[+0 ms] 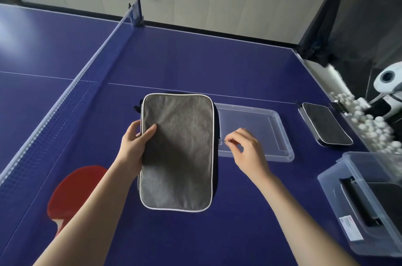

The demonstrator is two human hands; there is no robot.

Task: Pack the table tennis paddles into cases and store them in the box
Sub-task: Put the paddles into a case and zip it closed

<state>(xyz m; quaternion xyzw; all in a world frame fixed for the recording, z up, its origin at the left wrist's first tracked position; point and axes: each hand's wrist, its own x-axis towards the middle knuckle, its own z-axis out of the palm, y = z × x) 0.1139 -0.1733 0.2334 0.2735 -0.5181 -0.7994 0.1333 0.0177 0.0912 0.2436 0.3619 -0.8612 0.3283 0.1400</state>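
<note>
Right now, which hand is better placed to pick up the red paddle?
Left. The left hand grips the case on the side next to the paddle. The right hand pinches the zipper pull on the far side.

Two cases (pixel 177 152) (pixel 325 127), one paddle (pixel 74 191), perhaps more boxed.

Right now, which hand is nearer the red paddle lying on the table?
Left. The left hand grips the left edge of the grey case, just above the red paddle. The right hand pinches the zipper pull on the case's far side.
</note>
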